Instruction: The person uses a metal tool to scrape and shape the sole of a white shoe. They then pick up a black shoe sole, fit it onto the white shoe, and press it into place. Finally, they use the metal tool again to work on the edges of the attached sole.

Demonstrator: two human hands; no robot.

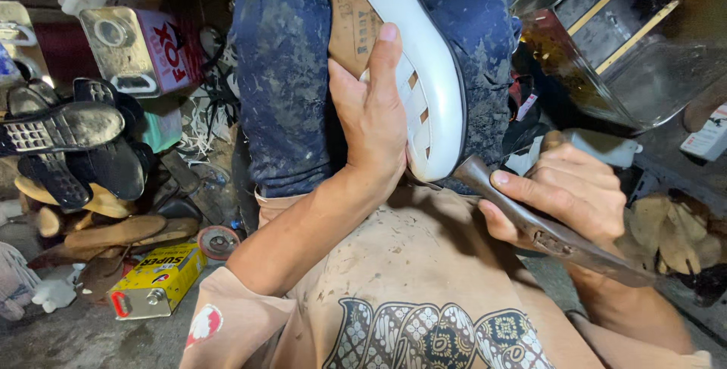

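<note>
My left hand (372, 115) presses a white shoe (424, 73) with a slotted white sole against my stained blue lap, fingers spread over its tan insole and thumb along the sole's edge. My right hand (569, 193) grips a rusty metal tool (547, 237) like a hammer or file; its dark tip touches the lower end of the shoe's sole. The tool's long shank runs back to the lower right past my wrist.
Black shoe soles (68, 145) and tan insoles (113, 231) are piled at left. A yellow glue can (155, 279) lies on the floor, a square metal tin (140, 47) stands behind. A metal box (621, 43) is at upper right, brown leather scraps (674, 232) at right.
</note>
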